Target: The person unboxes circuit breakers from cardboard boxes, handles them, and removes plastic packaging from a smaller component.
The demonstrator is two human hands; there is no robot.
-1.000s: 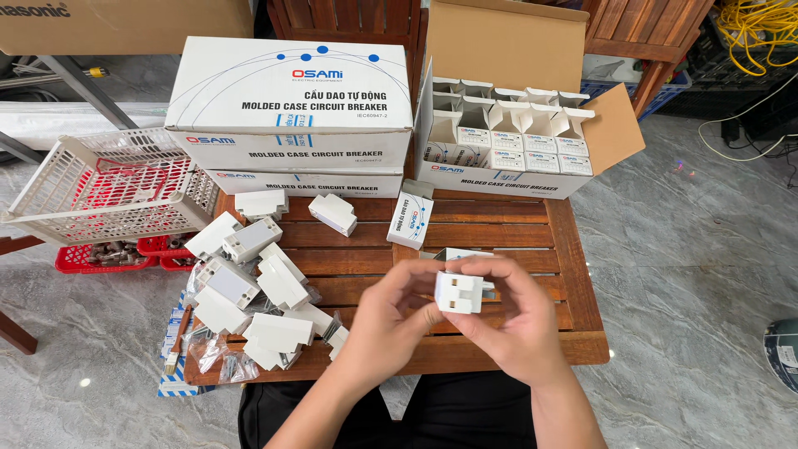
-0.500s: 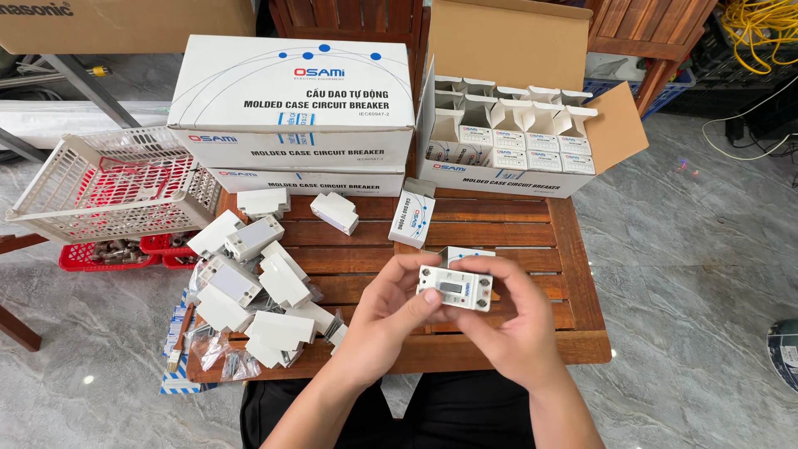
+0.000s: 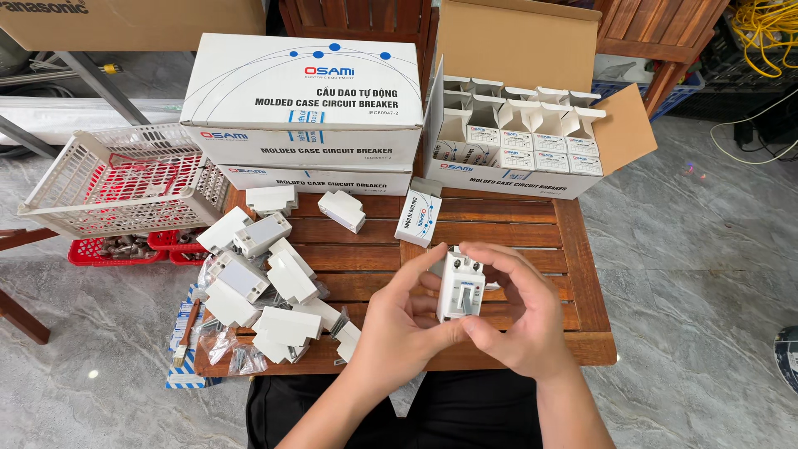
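A view looking down at a slatted wooden table (image 3: 515, 220) on a grey marble floor. At nine o'clock, a white plastic basket (image 3: 116, 179) lies tipped on its side over the table's left edge, above a red tray (image 3: 112, 249) on the floor. Just right of it, at about eight o'clock, sits a loose heap of white breaker casings (image 3: 262, 283), with small clear plastic bags (image 3: 224, 349) at the table's near-left corner. At eleven to twelve o'clock, two closed white cartons (image 3: 303, 108) are stacked at the table's far edge. A small white retail box (image 3: 418, 218) stands near the table's centre. At one o'clock, an open cardboard carton (image 3: 532, 125) holds rows of small white boxes.

At six o'clock, both hands meet above the table's near edge. The left hand (image 3: 399, 328) and right hand (image 3: 519, 316) hold a white circuit breaker (image 3: 460, 287) upright between them, off the table. The left fingers (image 3: 424, 270) pinch its left side; the right fingers (image 3: 490, 254) curl over its top and right side, thumb pressing near the bottom.
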